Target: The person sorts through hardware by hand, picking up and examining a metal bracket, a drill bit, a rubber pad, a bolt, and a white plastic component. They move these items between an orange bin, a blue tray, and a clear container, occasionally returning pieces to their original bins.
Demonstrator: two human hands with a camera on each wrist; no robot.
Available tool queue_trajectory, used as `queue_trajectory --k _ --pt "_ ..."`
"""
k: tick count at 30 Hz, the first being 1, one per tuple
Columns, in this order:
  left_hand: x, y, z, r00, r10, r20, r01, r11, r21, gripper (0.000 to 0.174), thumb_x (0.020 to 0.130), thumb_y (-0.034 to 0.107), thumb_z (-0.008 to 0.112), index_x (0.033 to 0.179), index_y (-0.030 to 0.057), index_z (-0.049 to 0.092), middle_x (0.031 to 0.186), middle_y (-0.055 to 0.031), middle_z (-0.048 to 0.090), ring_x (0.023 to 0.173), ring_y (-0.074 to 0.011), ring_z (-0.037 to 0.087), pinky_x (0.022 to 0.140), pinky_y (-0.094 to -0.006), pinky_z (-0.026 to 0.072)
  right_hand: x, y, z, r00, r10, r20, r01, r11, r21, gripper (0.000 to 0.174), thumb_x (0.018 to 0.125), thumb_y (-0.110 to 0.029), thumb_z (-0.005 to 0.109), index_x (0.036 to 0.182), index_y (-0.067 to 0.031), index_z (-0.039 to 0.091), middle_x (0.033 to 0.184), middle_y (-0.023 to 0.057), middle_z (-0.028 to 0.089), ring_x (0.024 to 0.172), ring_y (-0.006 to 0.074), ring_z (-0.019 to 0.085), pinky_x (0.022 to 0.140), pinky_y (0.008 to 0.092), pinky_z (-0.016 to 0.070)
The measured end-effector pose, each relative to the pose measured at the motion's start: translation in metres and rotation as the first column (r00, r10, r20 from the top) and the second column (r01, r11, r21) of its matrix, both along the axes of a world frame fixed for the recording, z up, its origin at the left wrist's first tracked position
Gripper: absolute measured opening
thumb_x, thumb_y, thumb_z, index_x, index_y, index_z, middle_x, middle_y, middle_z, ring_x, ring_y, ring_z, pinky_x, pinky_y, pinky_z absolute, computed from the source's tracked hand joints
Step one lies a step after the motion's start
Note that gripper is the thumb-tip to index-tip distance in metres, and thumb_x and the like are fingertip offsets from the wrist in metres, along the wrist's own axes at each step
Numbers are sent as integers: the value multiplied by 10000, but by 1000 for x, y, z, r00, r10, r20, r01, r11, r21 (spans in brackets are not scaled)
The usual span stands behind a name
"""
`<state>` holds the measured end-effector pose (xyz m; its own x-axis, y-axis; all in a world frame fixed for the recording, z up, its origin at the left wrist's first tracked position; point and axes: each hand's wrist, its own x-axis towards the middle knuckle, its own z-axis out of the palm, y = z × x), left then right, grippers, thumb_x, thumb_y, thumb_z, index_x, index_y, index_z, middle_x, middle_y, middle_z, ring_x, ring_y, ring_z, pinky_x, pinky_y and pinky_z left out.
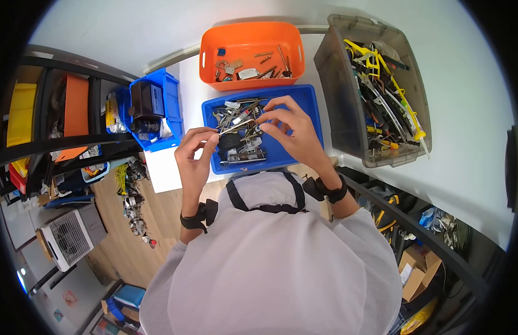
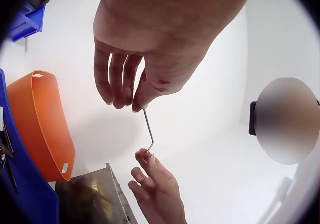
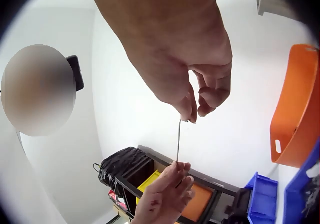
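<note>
A thin L-shaped hex key [image 2: 149, 123] is held up between both hands, over the blue tray [image 1: 303, 111]. My left hand [image 1: 193, 159] pinches the end of its long arm between thumb and finger. At the other end, my right hand [image 1: 295, 133] pinches the short bent arm with its fingertips. The right wrist view shows the slim shaft of the hex key [image 3: 178, 143] running between the two hands. Below them, a heap of loose metal tools and small parts [image 1: 228, 120] lies in the tray.
An orange bin [image 1: 252, 85] with scattered metal pieces stands behind the tray. To the right is a grey translucent box [image 1: 340, 95] full of tools. A blue parts bin [image 1: 172, 106] sits at the left, beside a black shelf rack [image 1: 94, 106].
</note>
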<state>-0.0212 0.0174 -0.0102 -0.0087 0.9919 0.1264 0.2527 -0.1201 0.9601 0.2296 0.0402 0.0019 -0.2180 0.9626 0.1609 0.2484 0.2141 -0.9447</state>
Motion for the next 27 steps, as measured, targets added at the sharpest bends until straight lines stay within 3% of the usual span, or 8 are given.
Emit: queue_trajectory --k 14,15,16,17,19,23,25,27 --pt "8 1 8 996 -34 -78 34 999 -11 81 915 40 719 971 -10 750 1017 -101 710 871 -145 652 692 -257 539 3 -3 -7 996 -88 7 88 996 5 103 878 -76 758 960 -24 723 1167 49 580 768 88 620 592 234 475" --pt "14 2 8 996 -45 -82 42 999 -33 78 917 38 714 965 -11 750 1019 -102 711 876 -148 653 697 -259 541 3 -4 -8 993 -117 9 116 992 52 94 885 -88 745 952 -28 719 1129 69 584 766 141 625 619 271 495" --pt "14 3 6 990 -90 -112 84 995 -51 98 928 45 699 997 -9 743 1060 -96 706 894 -151 655 712 -261 547 5 -6 -10 988 -154 17 152 984 98 88 892 -99 732 945 -31 714 1092 89 588 763 193 631 646 308 516" --pt "19 4 6 988 -117 -98 108 990 -96 119 930 53 697 1028 -2 737 1089 -94 700 907 -151 656 721 -263 551 11 -10 -13 984 -168 51 160 979 129 114 874 -52 744 958 -13 679 1172 64 570 747 139 616 619 285 492" --pt "27 6 4 975 -194 -111 171 967 -190 249 921 56 694 1167 18 695 1176 -84 679 950 -158 663 748 -272 561 24 -20 -3 956 -264 128 239 954 182 115 871 -52 744 951 -13 672 1173 73 564 747 166 615 628 296 499" --pt "41 8 -2 946 -302 -118 263 927 -267 560 885 -23 635 1431 57 538 1280 -153 651 985 -190 682 804 -300 566 66 -46 8 840 -467 277 400 877 264 110 873 -68 738 933 -19 660 1175 93 547 769 233 653 638 347 533" --pt "47 8 -3 938 -305 -163 249 923 -293 556 897 1 637 1439 57 526 1281 -156 648 989 -199 682 825 -318 566 90 -62 13 738 -608 292 526 790 315 106 879 -80 730 927 -22 656 1160 92 549 749 239 674 627 368 546" --pt "57 13 -7 918 -330 -221 254 915 -314 529 931 66 659 1440 57 518 1272 -153 653 1001 -205 677 835 -333 563 133 -85 4 534 -765 361 663 643 382 110 879 -78 730 930 -19 652 1157 92 559 735 253 682 618 379 548"
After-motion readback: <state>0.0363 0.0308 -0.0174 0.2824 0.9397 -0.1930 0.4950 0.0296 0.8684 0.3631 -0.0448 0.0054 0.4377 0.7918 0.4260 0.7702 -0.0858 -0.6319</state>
